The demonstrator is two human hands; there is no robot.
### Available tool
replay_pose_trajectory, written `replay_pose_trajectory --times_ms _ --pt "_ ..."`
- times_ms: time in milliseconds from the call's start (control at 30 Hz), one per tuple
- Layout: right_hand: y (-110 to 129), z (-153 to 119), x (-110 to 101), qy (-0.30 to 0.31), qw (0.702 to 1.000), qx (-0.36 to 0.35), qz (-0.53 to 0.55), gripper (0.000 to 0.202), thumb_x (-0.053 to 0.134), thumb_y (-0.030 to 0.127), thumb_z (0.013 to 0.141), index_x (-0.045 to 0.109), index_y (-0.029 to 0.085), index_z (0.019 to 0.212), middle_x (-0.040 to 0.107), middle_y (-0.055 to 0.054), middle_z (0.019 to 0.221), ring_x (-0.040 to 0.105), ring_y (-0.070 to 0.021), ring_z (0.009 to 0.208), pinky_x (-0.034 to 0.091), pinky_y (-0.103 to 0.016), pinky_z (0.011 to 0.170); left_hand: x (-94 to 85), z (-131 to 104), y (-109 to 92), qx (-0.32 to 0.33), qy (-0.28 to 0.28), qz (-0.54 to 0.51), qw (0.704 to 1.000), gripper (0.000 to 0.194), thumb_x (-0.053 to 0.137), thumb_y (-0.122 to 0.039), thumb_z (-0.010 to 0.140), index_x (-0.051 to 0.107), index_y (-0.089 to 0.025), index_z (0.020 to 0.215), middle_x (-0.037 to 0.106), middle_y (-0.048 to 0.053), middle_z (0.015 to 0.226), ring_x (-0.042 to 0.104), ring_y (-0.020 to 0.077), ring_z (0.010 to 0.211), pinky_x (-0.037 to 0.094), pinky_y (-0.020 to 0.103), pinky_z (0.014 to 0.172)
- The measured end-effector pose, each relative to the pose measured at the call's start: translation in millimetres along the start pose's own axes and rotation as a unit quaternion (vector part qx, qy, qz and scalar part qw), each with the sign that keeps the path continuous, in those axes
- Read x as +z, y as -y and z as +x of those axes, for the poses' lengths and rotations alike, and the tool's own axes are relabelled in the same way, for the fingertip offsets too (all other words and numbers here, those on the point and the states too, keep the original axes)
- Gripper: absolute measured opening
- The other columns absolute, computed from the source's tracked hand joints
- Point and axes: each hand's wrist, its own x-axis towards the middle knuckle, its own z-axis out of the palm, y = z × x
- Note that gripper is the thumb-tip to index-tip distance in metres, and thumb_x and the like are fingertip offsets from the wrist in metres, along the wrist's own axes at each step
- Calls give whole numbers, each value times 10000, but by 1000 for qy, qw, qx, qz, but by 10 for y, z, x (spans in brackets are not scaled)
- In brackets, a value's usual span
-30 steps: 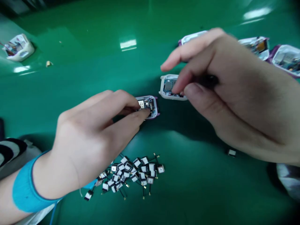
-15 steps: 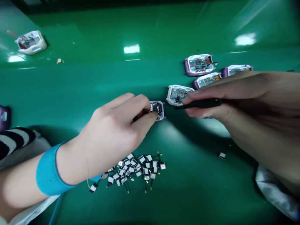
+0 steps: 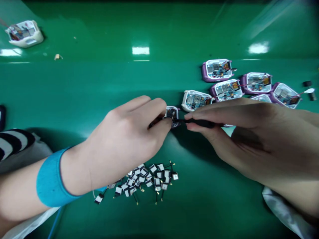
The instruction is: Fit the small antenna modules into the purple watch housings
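Observation:
My left hand (image 3: 134, 132), with a blue band round the wrist, is closed on a small open watch case (image 3: 175, 114) near the middle of the table. Only the right end of the case shows, with a white rim and dark parts inside; the fingers cover the rest. My right hand (image 3: 239, 136) pinches a slim black tool (image 3: 201, 123), which looks like tweezers. Its tip reaches the right side of the case, by my left thumb. Just beyond the right fingers lies a white-cased open watch (image 3: 196, 100) with a circuit board in it.
Several purple open watch cases (image 3: 216, 70) lie at the back right. A pile of small square parts with black leads (image 3: 142, 179) is in front of my left hand. A cream watch case (image 3: 26, 35) rests at the far left, near a tiny part (image 3: 58, 56) on the green table (image 3: 99, 76).
My right hand has moved left, bringing the black tool's tip to the watch case. More purple cases now show at the right. My left hand keeps its hold, slightly farther right in view.

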Motion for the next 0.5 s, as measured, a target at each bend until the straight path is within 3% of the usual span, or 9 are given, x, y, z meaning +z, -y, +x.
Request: replay_pose_trajectory --times_ms 233,333,500 --pt "-39 -110 60 44 998 15 38 192 462 283 838 649 251 867 679 82 814 615 -36 648 491 -165 547 5 10 -13 -8 14 -14 1000 262 402 -154 851 635 -158 731 600 33 741 581 150 717 448 232 522" --pt "-36 -128 61 43 997 5 61 182 493 191 809 646 217 905 676 61 837 614 -40 675 493 -164 562 0 13 -11 -5 22 -20 1000 268 389 -134 851 631 -139 737 594 42 745 581 159 736 452 240 535" --pt "-25 -114 45 21 998 -18 51 174 482 201 815 645 181 871 674 29 774 583 -40 561 483 -158 496 -8 1 -18 -11 18 -9 1000 286 366 -134 857 622 -151 730 580 25 735 568 137 726 438 223 529"
